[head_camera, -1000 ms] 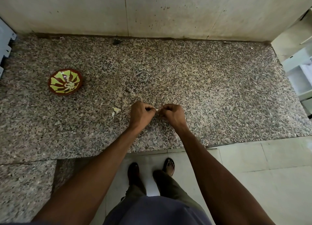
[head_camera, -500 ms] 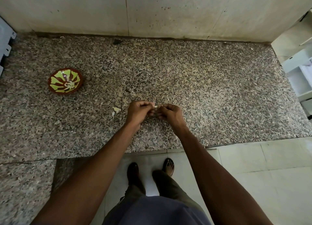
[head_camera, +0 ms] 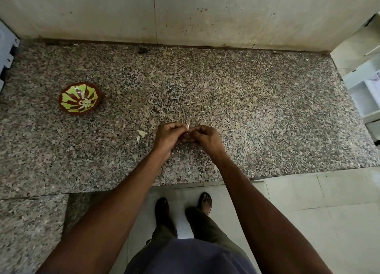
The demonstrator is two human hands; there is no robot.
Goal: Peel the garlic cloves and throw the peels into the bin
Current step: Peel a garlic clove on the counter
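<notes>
Head view: my left hand [head_camera: 167, 136] and right hand [head_camera: 202, 136] both pinch the garlic clove [head_camera: 187, 127].
Clove: between my fingertips, right of the fallen peels [head_camera: 141, 134]; its long axis I cannot tell.

A speckled pink and grey stone counter [head_camera: 257, 109] runs along the far wall. A small round brown bowl with green stripes [head_camera: 79, 98] sits on its left side. Two little pale bits of garlic peel [head_camera: 141, 134] lie near the middle, well apart from the bowl.

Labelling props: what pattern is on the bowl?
Brown bowl with light green petal-like rays; head view.
</notes>
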